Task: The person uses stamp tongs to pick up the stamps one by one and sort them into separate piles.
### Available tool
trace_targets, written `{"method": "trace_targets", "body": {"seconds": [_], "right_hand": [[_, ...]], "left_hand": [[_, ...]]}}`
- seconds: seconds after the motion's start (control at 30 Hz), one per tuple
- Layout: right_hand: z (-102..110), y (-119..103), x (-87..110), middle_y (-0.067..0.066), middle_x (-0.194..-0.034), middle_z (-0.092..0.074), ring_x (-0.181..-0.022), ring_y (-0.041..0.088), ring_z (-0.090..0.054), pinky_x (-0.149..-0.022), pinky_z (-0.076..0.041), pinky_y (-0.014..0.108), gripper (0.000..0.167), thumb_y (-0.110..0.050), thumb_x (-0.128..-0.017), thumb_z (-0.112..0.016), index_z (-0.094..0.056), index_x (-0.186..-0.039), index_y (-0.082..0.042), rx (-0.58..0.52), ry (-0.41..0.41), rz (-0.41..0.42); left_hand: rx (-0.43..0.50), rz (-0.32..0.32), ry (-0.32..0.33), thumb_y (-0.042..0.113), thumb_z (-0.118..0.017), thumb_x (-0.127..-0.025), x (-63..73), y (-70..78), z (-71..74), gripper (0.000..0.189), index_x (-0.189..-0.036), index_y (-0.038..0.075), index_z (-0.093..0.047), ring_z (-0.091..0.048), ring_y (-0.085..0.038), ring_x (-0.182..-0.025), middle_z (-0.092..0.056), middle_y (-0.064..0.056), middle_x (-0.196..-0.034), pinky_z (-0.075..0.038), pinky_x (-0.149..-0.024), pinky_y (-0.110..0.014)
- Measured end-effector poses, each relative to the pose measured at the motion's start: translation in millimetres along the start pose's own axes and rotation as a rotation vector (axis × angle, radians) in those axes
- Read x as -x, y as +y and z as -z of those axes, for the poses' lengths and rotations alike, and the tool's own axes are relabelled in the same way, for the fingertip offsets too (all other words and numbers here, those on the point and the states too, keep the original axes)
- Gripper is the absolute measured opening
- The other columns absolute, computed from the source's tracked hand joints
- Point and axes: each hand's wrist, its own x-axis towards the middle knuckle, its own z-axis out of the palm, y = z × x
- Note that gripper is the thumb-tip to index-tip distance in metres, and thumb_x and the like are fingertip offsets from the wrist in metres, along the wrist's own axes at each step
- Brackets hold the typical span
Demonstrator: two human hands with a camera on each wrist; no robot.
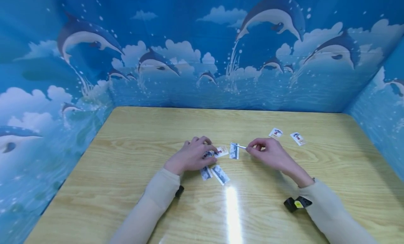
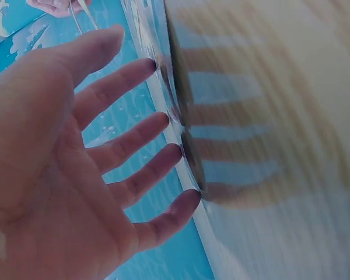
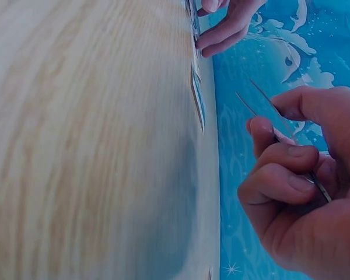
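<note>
My right hand (image 1: pixel 268 151) grips a pair of thin metal tweezers (image 3: pixel 284 123), fingers curled round them. Their two tips stand apart in the right wrist view. Seen from the head, the tweezers point left, overlapping the top of a small grey-blue printed card (image 1: pixel 234 152). My left hand (image 1: pixel 195 154) is spread over several small cards, its fingertips (image 2: pixel 174 153) down at the table surface. A picture card (image 1: pixel 222 151) shows beside the left index finger. Below the hand lie two grey-blue cards, one slanted (image 1: pixel 220 175) and one partly covered (image 1: pixel 206 173).
Two more small picture cards, one nearer (image 1: pixel 275 133) and one farther right (image 1: pixel 298 139), lie beyond my right hand. The wooden table (image 1: pixel 132 139) meets a blue dolphin-printed curtain (image 1: pixel 189 61) at its back and sides. A bright light reflection crosses the front of the tabletop.
</note>
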Motion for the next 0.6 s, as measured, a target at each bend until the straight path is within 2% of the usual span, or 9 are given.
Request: {"method": "trace_targets", "body": {"seconds": [0.13, 0.6], "right_hand": [[-4, 0, -3.5, 0.003, -0.085, -0.066, -0.074, 0.017, -0.054, -0.063, -0.043, 0.027, 0.024, -0.027, -0.099, -0.067, -0.076, -0.109, -0.008, 0.002, -0.007, 0.011], [-13, 1, -10.6, 0.005, -0.086, -0.066, -0.075, 0.017, -0.053, -0.062, -0.043, 0.028, 0.024, -0.027, -0.098, -0.066, -0.075, -0.109, -0.007, 0.026, -0.059, -0.024]], "left_hand": [[-0.011, 0.014, -0.012, 0.049, -0.060, -0.101, -1.0, 0.5, -0.4, 0.040, -0.137, 0.032, -0.065, -0.047, -0.034, -0.137, -0.049, -0.007, -0.152, -0.041, -0.109, -0.062], [-0.005, 0.035, -0.033, 0.047, -0.061, -0.101, -2.5, 2.5, 0.6, 0.039, -0.137, 0.033, -0.065, -0.046, -0.035, -0.138, -0.049, -0.007, -0.153, -0.040, -0.109, -0.064]]}}
